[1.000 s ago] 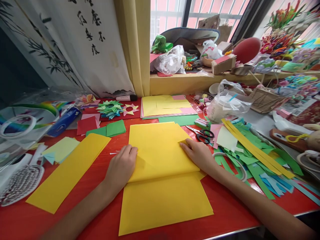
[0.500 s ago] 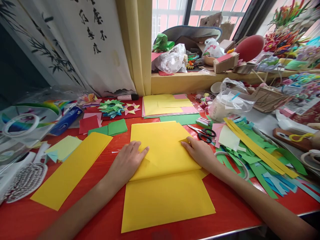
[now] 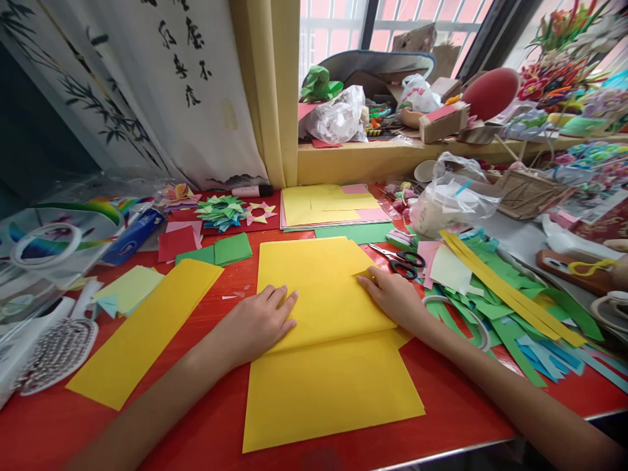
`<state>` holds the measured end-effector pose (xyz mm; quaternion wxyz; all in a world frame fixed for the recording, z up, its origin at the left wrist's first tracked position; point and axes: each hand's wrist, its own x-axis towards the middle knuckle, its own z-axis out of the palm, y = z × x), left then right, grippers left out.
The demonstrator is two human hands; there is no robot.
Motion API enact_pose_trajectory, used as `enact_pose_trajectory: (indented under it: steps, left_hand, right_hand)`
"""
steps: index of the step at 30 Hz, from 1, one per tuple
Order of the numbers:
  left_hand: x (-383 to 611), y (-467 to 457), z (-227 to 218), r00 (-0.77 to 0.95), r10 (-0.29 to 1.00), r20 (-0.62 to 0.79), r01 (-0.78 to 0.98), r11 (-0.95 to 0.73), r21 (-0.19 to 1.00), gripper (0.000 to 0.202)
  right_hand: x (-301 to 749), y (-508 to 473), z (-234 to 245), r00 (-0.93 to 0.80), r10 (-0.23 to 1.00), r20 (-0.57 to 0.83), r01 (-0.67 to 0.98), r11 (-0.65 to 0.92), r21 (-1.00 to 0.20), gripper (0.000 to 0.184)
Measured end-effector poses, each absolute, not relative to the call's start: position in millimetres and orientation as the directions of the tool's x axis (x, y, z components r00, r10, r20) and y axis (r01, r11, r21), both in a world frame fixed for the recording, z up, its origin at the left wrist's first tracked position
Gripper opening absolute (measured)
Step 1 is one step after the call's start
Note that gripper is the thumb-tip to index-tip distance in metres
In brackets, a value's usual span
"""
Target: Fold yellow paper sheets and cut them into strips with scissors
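Yellow paper (image 3: pixel 314 275) lies in the middle of the red table, its upper part overlapping another yellow sheet (image 3: pixel 333 392) nearer to me. My left hand (image 3: pixel 258 320) rests on the left edge of the upper paper, fingers stretched out and pressing down. At the right edge, my right hand (image 3: pixel 392 294) pinches a small turned-up corner of that paper between thumb and fingers. Just beyond it lie scissors (image 3: pixel 400 260) with black handles, blades apart. A stack of yellow paper strips (image 3: pixel 147 330) lies slanted left of my left hand.
To the right is a pile of green paper scraps (image 3: pixel 510 297) with two long yellow strips (image 3: pixel 510 284) and a tape roll (image 3: pixel 478 320). A hairbrush (image 3: pixel 61 353) lies at the left. Folded paper stars (image 3: pixel 220 212) and stacked sheets (image 3: pixel 324 206) sit at the back.
My left hand has slid slightly down and to the right along the paper's left edge. My right hand keeps its pinch at the corner.
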<state>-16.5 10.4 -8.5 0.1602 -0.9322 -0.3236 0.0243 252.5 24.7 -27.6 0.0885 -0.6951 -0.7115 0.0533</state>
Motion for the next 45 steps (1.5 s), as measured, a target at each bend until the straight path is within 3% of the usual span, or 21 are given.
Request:
enact_pose_trajectory:
  steps: [21,23,25,27,29,32,37,45]
  left_hand:
    - [-16.1,-0.7,-13.1,0.700,0.714,-0.009,0.706,-0.694,-0.141,0.071]
    - [-16.0,-0.8,-13.6,0.696,0.718,-0.008,0.711,-0.690,-0.135,0.072]
    - [-15.6,-0.9,-14.2,0.693,0.721,-0.003,0.714,-0.687,-0.135,0.072]
    - [-15.4,-0.8,-14.9,0.691,0.722,0.007,0.717,-0.684,-0.134,0.071]
    - [-15.5,-0.7,-16.0,0.694,0.720,0.022,0.716,-0.686,-0.130,0.072]
    - [-16.5,-0.6,-17.8,0.703,0.710,0.041,0.709,-0.694,-0.128,0.067]
    - [-17.2,-0.9,-19.8,0.698,0.714,0.055,0.715,-0.690,-0.116,0.064]
    - [-16.7,-0.7,-20.5,0.685,0.728,0.040,0.728,-0.681,-0.081,0.072]
  right_hand:
    - [254.3,21.7,-16.2,-0.018,1.000,0.013,0.985,0.020,-0.173,0.023]
    - [256.7,16.0,-8.4,0.010,0.993,0.118,0.990,0.007,-0.142,0.023]
    - [253.3,2.8,1.3,-0.022,0.946,0.324,0.992,0.061,-0.111,0.029]
    - [240.4,-17.5,8.9,-0.193,0.865,0.464,0.957,0.271,-0.107,0.032]
    - [219.2,-40.2,10.1,-0.411,0.799,0.440,0.835,0.524,-0.170,0.032]
    - [186.3,-66.1,-2.5,-0.718,0.610,0.335,0.611,0.783,-0.117,0.043]
    - [173.8,-75.5,-28.5,-0.737,0.635,0.231,0.628,0.770,-0.113,0.066]
    - [210.2,-83.6,-25.1,-0.702,0.702,0.121,0.705,0.709,-0.022,0.058]
